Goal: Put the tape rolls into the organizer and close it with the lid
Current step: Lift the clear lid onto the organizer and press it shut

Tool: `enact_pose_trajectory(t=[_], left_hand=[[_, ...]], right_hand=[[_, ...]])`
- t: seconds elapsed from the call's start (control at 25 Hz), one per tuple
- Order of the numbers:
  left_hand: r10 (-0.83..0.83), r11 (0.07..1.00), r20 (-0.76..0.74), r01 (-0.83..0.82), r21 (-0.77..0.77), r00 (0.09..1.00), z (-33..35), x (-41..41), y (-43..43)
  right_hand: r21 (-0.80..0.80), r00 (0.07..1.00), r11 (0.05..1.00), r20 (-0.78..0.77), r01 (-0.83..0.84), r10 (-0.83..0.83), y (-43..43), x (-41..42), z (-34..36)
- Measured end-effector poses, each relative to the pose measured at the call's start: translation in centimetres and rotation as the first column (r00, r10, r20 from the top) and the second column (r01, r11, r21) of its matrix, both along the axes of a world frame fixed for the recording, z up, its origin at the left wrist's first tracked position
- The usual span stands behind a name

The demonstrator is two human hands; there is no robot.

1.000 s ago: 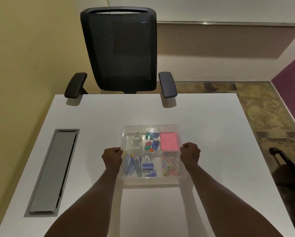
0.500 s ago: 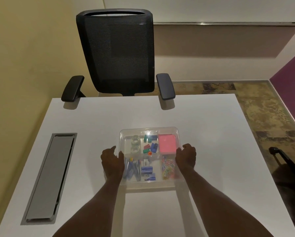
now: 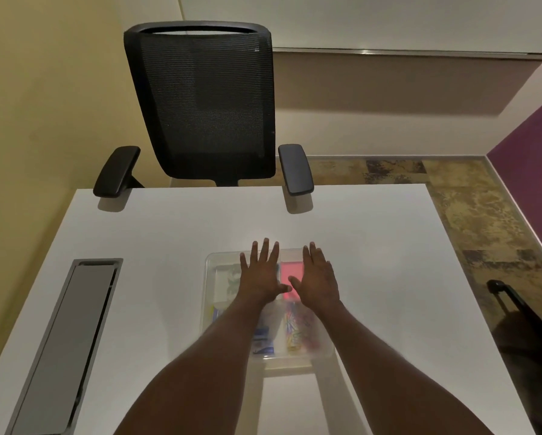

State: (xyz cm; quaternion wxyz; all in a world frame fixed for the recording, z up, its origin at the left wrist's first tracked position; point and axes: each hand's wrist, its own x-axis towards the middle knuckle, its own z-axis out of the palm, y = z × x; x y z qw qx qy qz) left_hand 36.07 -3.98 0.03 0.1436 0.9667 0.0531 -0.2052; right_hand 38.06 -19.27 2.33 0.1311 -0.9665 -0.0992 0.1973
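Observation:
A clear plastic organizer (image 3: 211,309) lies on the white table (image 3: 388,262) with its clear lid on top. Through the lid I make out clear tape rolls (image 3: 228,282) in the far left compartment, a pink pad (image 3: 291,271) and coloured clips. My left hand (image 3: 261,273) lies flat, palm down, on the lid's far middle, fingers spread. My right hand (image 3: 318,276) lies flat beside it on the far right part, over the pink pad. Neither hand grips anything. My forearms hide much of the near half of the box.
A black mesh office chair (image 3: 203,105) stands at the table's far edge. A grey cable hatch (image 3: 65,340) is set into the table on the left. Another dark chair part (image 3: 520,312) shows at the right edge, off the table.
Both hands left the sides of the organizer, where they were curled, and now lie flat and open on top of the lid. The view has tilted slightly.

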Motion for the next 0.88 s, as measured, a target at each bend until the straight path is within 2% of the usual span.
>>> enact_pose_trajectory(t=[0.12,0.52,0.72,0.88], left_hand=[[-0.009,0.999,-0.063,0.011,0.031,0.998,-0.9,0.4,-0.1],[-0.015,1.000,-0.003,0.015,-0.014,1.000,-1.1,-0.2,0.3],[0.198,0.980,0.113,-0.194,-0.043,0.974,-1.1,-3.1,4.2],[0.299,0.954,0.099,-0.299,-0.023,0.949,-1.4,-5.9,8.1]], right_hand=[[-0.034,0.999,0.999,-0.031,-0.032,0.031,-0.3,0.3,-0.6],[-0.186,0.992,0.975,-0.011,-0.122,0.122,-0.7,-0.1,-1.8],[-0.166,0.994,0.980,-0.029,-0.111,0.108,-0.7,0.0,-2.0],[-0.143,0.995,0.985,-0.039,-0.093,0.088,-0.5,-0.1,-2.0]])
